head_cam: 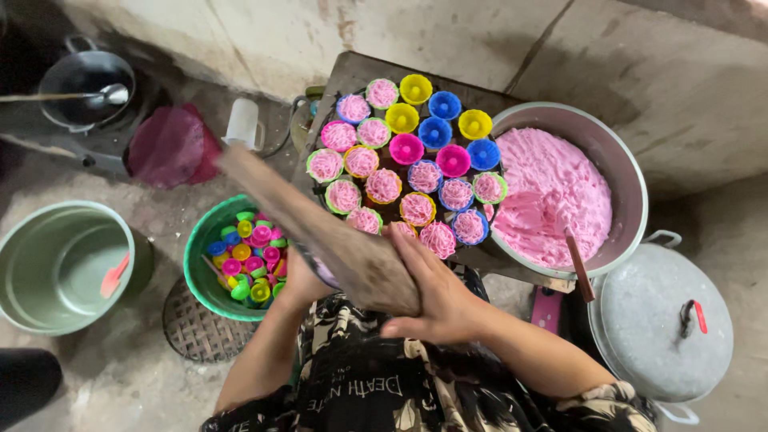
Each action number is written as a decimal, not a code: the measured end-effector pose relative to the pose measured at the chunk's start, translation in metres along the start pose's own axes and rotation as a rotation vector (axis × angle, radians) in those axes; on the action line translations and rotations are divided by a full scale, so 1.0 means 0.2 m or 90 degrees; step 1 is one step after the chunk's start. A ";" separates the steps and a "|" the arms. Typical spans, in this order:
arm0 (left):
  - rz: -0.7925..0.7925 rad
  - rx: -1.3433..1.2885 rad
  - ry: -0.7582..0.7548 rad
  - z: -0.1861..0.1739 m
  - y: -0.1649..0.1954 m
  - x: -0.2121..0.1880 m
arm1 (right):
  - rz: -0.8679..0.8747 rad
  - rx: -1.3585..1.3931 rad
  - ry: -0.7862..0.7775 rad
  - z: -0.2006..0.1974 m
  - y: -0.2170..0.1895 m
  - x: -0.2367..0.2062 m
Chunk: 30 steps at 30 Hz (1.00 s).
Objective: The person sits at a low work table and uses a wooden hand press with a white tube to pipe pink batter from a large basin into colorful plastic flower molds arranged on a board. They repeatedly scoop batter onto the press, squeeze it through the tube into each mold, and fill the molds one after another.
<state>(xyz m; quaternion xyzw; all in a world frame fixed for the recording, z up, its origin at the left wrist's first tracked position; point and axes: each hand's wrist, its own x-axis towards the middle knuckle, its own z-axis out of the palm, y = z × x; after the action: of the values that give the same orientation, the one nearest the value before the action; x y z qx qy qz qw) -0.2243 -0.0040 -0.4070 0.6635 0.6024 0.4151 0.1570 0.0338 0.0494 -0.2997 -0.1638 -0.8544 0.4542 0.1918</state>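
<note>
Concrete floor; left hand (300,282) half hidden behind brown board (320,236).

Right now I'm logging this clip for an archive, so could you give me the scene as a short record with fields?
setting: floor-level work spot beside a concrete wall
left hand: under the near end of a long brown flat piece, mostly hidden
right hand: pressed flat on that piece's near end
small cups: coloured moulds on a low dark table, most filled with pink mixture, several empty
large metal basin: holds pink mixture, utensil handle sticking out
green bowl: empty coloured cups
metal lid: lower right
</note>
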 end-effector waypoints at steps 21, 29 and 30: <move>0.242 -1.188 -0.504 0.27 0.49 1.50 | 0.163 0.824 -0.167 -0.84 0.60 -0.64; 0.054 -1.385 -0.370 0.93 0.15 2.14 | 0.379 0.635 -0.002 -1.28 0.77 -0.49; 0.054 -1.402 -0.370 0.97 0.08 2.17 | 0.419 0.615 0.009 -1.29 0.79 -0.45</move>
<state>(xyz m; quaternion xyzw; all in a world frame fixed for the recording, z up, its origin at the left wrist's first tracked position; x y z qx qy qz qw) -0.1006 0.4532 -0.3561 0.2561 -0.1710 0.5540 0.7735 0.2512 0.2769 -0.3148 -0.3179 -0.4535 0.8267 0.0992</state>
